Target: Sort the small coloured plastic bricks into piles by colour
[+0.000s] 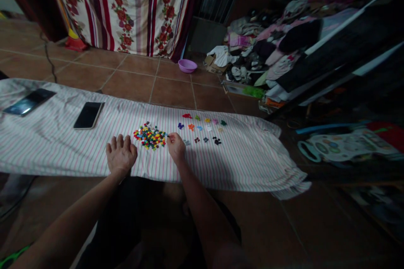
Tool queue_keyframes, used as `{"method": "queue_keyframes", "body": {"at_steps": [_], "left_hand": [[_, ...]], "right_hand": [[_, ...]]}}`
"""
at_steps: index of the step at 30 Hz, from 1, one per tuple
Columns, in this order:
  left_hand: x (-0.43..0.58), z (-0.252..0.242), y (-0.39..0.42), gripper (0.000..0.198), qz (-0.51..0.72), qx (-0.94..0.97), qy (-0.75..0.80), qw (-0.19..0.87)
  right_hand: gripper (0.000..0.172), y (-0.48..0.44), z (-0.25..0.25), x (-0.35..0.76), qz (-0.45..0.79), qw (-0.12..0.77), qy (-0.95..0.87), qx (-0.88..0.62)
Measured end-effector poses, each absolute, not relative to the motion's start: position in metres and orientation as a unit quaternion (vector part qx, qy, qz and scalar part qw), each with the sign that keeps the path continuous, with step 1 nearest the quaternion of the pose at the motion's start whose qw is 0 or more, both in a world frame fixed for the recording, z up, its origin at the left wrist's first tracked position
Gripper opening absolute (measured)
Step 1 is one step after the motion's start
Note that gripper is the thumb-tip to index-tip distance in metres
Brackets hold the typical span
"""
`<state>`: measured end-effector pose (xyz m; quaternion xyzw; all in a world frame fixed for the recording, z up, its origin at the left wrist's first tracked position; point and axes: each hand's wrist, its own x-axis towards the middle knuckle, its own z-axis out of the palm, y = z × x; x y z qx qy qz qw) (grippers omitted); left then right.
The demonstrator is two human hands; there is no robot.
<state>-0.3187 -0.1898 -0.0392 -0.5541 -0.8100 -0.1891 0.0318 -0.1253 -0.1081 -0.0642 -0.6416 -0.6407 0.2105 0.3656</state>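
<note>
Left of the heap of small multicoloured plastic pieces, past the flat left hand, the pink-striped white cloth lies bare up to a black smartphone. Right of the heap, small colour-sorted clusters dot the cloth.

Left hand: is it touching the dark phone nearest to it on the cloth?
Apart. The head view shows the left hand flat on the striped cloth, with a stretch of bare cloth between it and the phone.
</note>
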Motion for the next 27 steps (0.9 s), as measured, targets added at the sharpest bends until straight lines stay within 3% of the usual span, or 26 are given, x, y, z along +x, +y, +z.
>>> {"method": "queue_keyframes", "body": {"at_steps": [27], "left_hand": [[-0.3191, -0.042, -0.1902, 0.054, -0.18, -0.556, -0.809, 0.055]], "right_hand": [[0.014, -0.1095, -0.0641, -0.1263, 0.248, 0.403, -0.614, -0.632]]}}
